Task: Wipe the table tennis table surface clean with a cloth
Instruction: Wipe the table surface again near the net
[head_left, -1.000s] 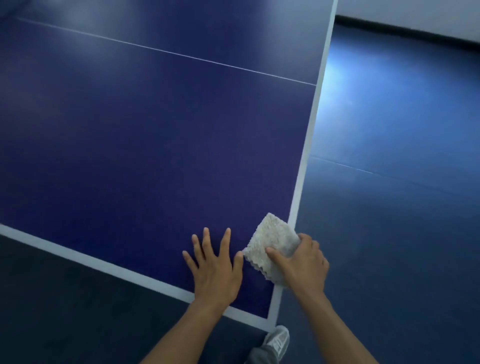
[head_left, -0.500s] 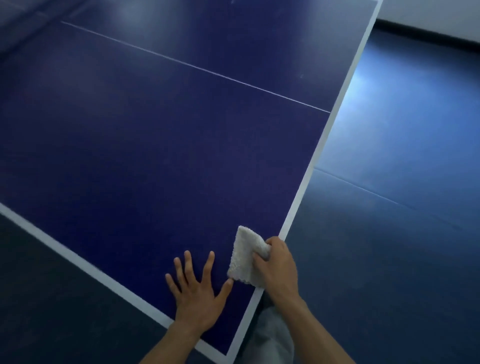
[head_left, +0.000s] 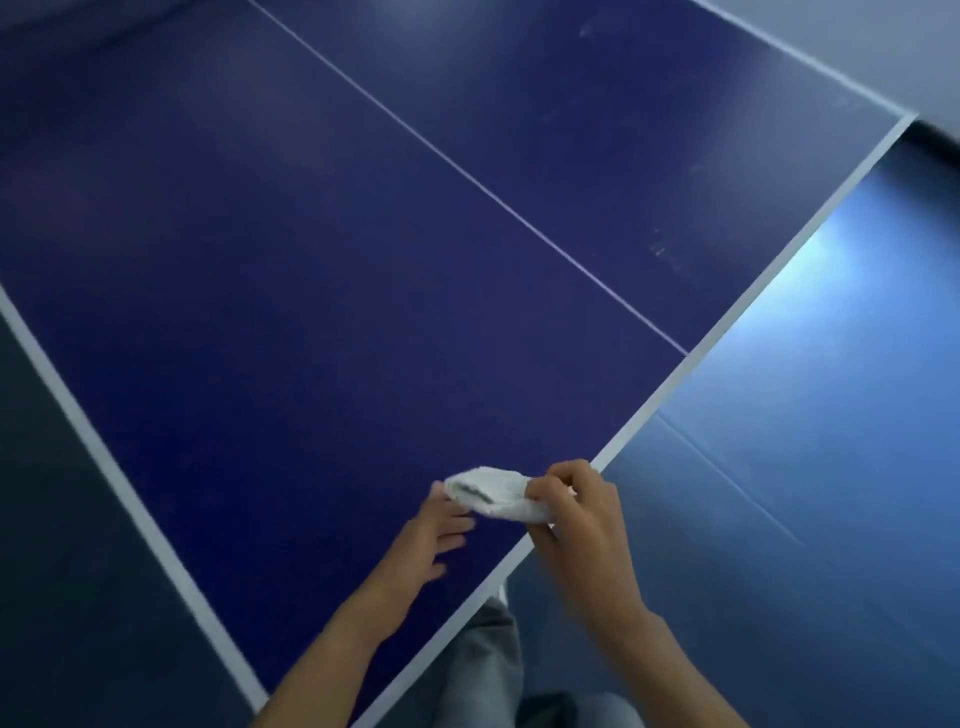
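The dark blue table tennis table has white edge lines and a thin white centre line. I stand at its near corner. A white folded cloth is held up just above the table near the right edge. My right hand grips the cloth's right end with curled fingers. My left hand is raised off the table, fingers loosely spread, with its thumb touching the cloth's left end. Faint pale scuff marks show on the far half of the surface.
Bright blue floor lies to the right of the table's edge, darker floor to the left. My grey trouser leg shows below the corner. A pale wall runs behind the far end.
My left hand has lifted off the table and moved to the cloth. My right hand has raised the cloth off the surface and bunched it. The view has swung left and further over the table.
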